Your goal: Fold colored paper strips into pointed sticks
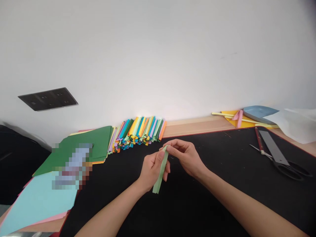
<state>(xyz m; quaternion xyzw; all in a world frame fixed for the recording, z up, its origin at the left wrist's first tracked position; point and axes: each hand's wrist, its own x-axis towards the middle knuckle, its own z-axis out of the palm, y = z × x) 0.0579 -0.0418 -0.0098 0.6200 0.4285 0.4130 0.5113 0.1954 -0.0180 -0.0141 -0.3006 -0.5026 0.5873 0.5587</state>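
I log green paper (98,141), then coloured strips (138,133) heaped near the wall. My left hand (150,169) grips a tilted, pale-green folded strip (161,172) over the black mat (172,210); my right hand (189,156) pinches its upper end. Scissors (277,165) lie farther right.

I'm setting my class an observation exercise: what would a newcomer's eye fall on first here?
Probably the heap of many-coloured paper strips by the wall, bright beside the black mat. Next, near the centre, the pale green strip held by the left hand and right hand. Then the large dark green sheet at left.
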